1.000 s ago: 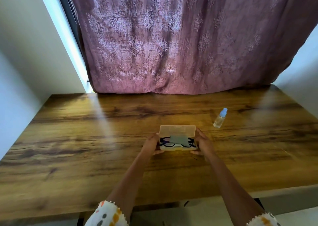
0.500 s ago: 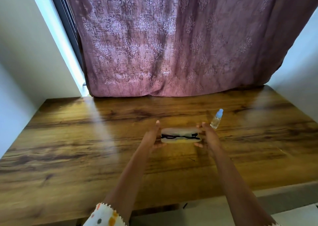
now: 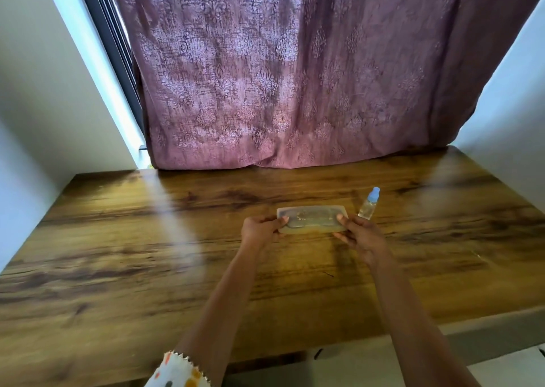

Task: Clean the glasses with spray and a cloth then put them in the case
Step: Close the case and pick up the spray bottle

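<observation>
The translucent case [image 3: 312, 220] lies shut between the two hands, lengthwise across the view. The left hand [image 3: 261, 229] grips its left end and the right hand [image 3: 361, 236] its right end, each with a thumb on the lid. A greyish shape shows dimly through the lid. The spray bottle [image 3: 370, 204] stands upright on the tabletop [image 3: 147, 254], just beyond the right hand.

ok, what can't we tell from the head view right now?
Head view only:
Glasses: just a dark smear through the case lid; cloth can't be told from them.
Latch: case's front edge is blurred, ends covered by the left hand and right hand; clicked shut or not, unclear.
Fingers under the case: hidden by it.
Bottle: too small for label or fill level.
</observation>
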